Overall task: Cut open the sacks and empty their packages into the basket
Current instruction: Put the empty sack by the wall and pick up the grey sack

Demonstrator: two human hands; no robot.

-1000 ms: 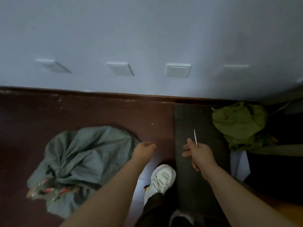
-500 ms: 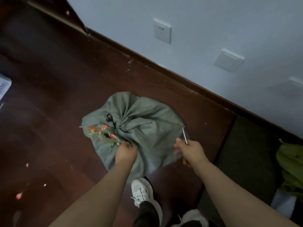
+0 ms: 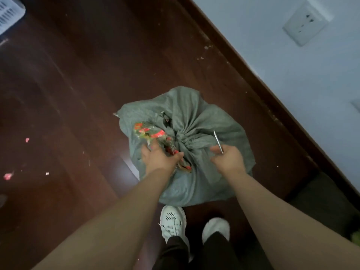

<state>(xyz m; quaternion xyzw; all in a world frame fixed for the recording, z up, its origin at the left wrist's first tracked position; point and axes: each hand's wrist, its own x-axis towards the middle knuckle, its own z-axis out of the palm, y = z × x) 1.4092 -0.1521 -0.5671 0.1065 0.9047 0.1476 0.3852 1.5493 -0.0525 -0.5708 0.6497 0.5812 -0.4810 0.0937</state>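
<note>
A grey-green woven sack (image 3: 196, 117) lies on the dark wooden floor, its mouth gathered into a tied knot at the middle. Red and clear plastic packaging (image 3: 150, 133) sticks out of a hole on its left side. My left hand (image 3: 158, 158) rests on the sack at that hole, fingers among the packaging. My right hand (image 3: 228, 160) hovers over the sack's right side, shut on a thin metal blade (image 3: 218, 141) that points up and away. A corner of the white slatted basket (image 3: 8, 14) shows at the top left.
A pale wall with a socket (image 3: 305, 22) and a dark skirting board (image 3: 253, 69) runs diagonally on the right. My white shoes (image 3: 172, 221) stand just below the sack. Small pink scraps (image 3: 8, 175) lie on the floor at left. A dark mat (image 3: 323, 203) sits at lower right.
My view has swung left and down onto the sack, which now sits closer. My left hand has moved onto the packaging at the hole; my right hand has come over the sack with the blade.
</note>
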